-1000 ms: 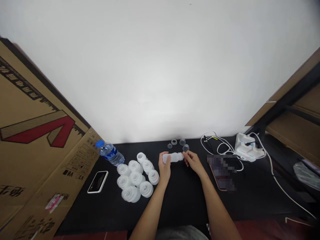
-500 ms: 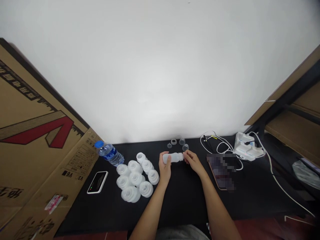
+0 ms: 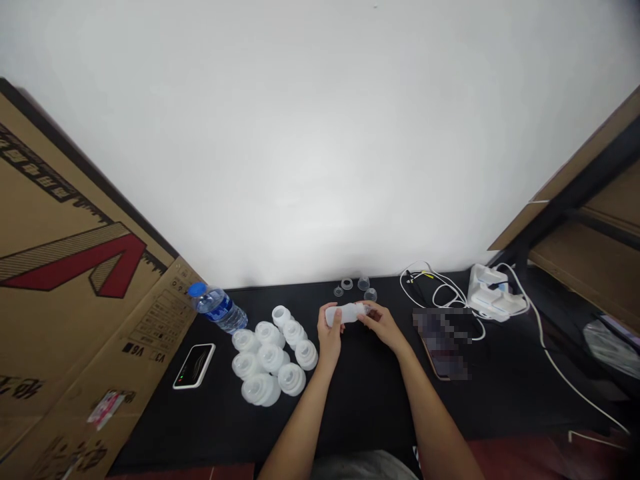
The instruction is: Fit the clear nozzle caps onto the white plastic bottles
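White plastic bottle [image 3: 337, 315] in a two-handed grip over a black table [image 3: 370, 413]

A large printed cardboard sheet [image 3: 85, 293] leans in well left of the hands, and a white dock [image 3: 495, 293] with tangled white cables [image 3: 430, 287] sits well right. Just left of the left hand [image 3: 329, 337] is a cluster of white plastic bottle parts [image 3: 270, 353], with a blue-capped water bottle [image 3: 217, 308] beyond it and a dark phone [image 3: 194, 365] further left. Right of the right hand [image 3: 383, 327] lies a pixelated slab [image 3: 440, 343]. The left hand's fingers curl around the bottle's body, while the right hand closes over its narrower end. Just ahead of the hands stand small transparent cups [image 3: 363, 283] and rings [image 3: 346, 284]
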The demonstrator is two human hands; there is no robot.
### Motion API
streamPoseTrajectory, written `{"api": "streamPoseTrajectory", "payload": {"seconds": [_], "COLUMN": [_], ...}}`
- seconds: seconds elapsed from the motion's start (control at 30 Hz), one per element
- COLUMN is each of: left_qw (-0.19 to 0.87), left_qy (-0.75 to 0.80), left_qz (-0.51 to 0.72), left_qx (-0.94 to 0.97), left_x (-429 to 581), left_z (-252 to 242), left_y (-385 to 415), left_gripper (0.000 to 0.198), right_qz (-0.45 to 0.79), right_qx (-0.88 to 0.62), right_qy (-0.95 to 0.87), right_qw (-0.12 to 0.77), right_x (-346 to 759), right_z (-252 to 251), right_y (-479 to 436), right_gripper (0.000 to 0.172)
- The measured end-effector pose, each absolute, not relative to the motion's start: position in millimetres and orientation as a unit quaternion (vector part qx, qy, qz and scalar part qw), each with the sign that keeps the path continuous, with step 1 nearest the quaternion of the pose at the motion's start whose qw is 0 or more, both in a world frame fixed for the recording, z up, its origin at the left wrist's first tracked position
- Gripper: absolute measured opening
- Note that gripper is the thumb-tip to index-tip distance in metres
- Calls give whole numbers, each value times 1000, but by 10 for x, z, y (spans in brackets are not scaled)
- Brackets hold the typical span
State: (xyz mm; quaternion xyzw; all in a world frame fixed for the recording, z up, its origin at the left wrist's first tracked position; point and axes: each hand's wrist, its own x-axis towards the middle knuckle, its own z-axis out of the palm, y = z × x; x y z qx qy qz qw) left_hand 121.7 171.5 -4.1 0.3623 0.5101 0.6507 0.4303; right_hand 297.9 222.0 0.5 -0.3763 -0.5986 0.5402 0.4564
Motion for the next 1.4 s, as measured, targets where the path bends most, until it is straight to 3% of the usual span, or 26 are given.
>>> {"api": "streamPoseTrajectory", "payload": {"seconds": [0.13, 0.33, 0.6, 0.7, 0.83, 0.9, 0.97, 1.2, 1.3, 1.4], "left_qw": [402, 391, 265, 299, 324, 320, 314, 294, 295, 295], "left_qy": [535, 537, 534, 539, 556, 564, 572, 589, 596, 601], "left_qz": [634, 620, 630, 639, 666, 673, 675, 670, 668, 668], "left_qx": [388, 417, 497, 461, 379, 356, 345, 343, 333, 324], "left_x": [1203, 1204, 1217, 1222, 1225, 1224, 1223, 1198, 1175, 1168], "left_z": [-53, -72, -10, -2, -13, -27, -42, -99, -120, -122], "left_y": [1688, 1667, 1579, 1597, 1652, 1674, 1686, 1688, 1701, 1713], "left_gripper": [58, 57, 48, 52, 58, 58, 58, 58, 58, 59], "right_qz": [531, 563, 626, 537, 255, 139, 101, 251, 327, 403], "right_qx": [-380, -385, -379, -428, -529, -549, -542, -467, -487, -512], "right_qy": [-605, -557, -481, -532, -617, -659, -701, -740, -662, -519], "right_qw": [457, 473, 483, 496, 525, 495, 453, 413, 466, 553], "right_x": [2965, 2948, 2826, 2855, 3016, 3088, 3120, 3041, 3062, 3119], "right_z": [13, 0, 1, -15, -66, -111, -157, -154, -116, -96], "right_y": [2207, 2188, 2145, 2177, 2267, 2308, 2329, 2256, 2283, 2346], "right_gripper": [42, 48, 48, 55, 53, 47, 46, 26, 33, 52]}}
